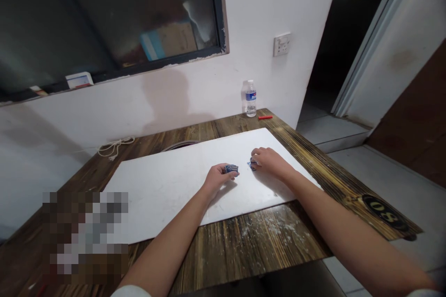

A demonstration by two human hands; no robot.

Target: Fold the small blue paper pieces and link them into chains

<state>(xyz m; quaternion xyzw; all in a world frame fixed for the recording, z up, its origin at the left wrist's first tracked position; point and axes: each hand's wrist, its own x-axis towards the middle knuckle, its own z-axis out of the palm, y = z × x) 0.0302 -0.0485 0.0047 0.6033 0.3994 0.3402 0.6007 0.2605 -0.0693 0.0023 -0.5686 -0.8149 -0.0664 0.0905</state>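
Observation:
My left hand [218, 180] is closed round a small stack of blue-patterned cards [232, 170], thumb on top, held just above a white board [167, 185]. To its right, my right hand [266, 161] pinches a blue-and-white card [251, 166] at the board's surface. Fingers partly cover this card, and I cannot tell whether it is one or more. A gap of bare board lies between the two hands.
The board lies on a dark wooden table [209, 255]. Toward the wall stand a water bottle [251, 100], a red stick-like item [265, 117] and a white cable [114, 146]. A round dark rim [181, 144] shows behind the board. A blurred patch covers the lower left.

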